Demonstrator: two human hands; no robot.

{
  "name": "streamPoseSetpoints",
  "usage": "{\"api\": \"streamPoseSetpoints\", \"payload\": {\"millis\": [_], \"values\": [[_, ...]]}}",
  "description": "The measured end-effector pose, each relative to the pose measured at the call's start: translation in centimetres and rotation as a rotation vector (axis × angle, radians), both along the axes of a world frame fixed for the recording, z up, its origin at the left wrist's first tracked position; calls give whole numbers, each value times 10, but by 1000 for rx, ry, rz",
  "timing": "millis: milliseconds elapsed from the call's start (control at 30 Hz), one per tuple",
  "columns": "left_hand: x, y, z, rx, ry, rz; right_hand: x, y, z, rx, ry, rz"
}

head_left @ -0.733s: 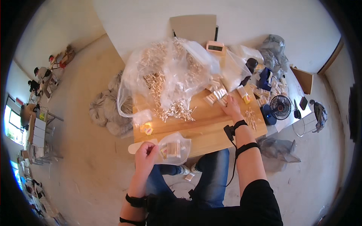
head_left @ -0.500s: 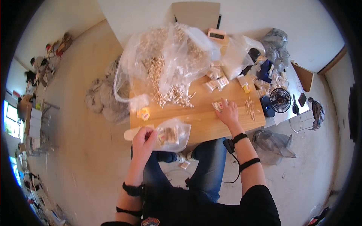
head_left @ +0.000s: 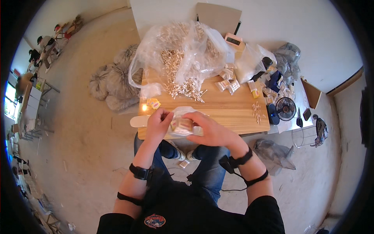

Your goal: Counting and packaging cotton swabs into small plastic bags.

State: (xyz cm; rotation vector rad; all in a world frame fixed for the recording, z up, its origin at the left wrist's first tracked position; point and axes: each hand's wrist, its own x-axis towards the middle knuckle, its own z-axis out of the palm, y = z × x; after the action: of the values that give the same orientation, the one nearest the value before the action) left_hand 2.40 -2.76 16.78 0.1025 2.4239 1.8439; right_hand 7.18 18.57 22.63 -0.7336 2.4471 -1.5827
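Observation:
Above my lap, at the table's near edge, both hands meet at a small clear plastic bag [head_left: 180, 133] holding cotton swabs. My left hand [head_left: 157, 124] pinches its left side between thumb and fingers. My right hand [head_left: 208, 129] curls round the right side, thumb below and fingers above. A small printed card [head_left: 186, 123] shows by the right fingers, over the swabs; whether it lies inside the bag I cannot tell. Beyond the hands, a large heap of loose cotton swabs [head_left: 186, 89] spills from a big clear bag [head_left: 196, 64] onto the wooden table [head_left: 230, 113].
Yellow-and-white cards [head_left: 154, 103] lie left of the heap. Several filled swab packs [head_left: 228, 85] and some loose swabs [head_left: 256, 112] lie to the right. A black fan [head_left: 285, 109] stands on the white side table. Grey sacks [head_left: 117, 84] rest on the floor at left.
My right hand has left the tabletop and come left to the small bag. The printed card it touched is gone from that spot. The head view has shifted slightly.

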Motion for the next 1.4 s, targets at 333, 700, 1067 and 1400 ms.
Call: {"api": "streamPoseSetpoints", "payload": {"millis": [333,700,1067,1400], "values": [[-2,-5,-3,-177,231,38,-15,-40,-23,685,350,-198],[3,6,10,-269,378,26,-13,-61,-27,931,265,-263],[6,1,15,-168,115,-33,-22,-57,-42,457,57,51],[5,2,-5,-108,216,-36,-14,-76,-68,718,559,-171]]}}
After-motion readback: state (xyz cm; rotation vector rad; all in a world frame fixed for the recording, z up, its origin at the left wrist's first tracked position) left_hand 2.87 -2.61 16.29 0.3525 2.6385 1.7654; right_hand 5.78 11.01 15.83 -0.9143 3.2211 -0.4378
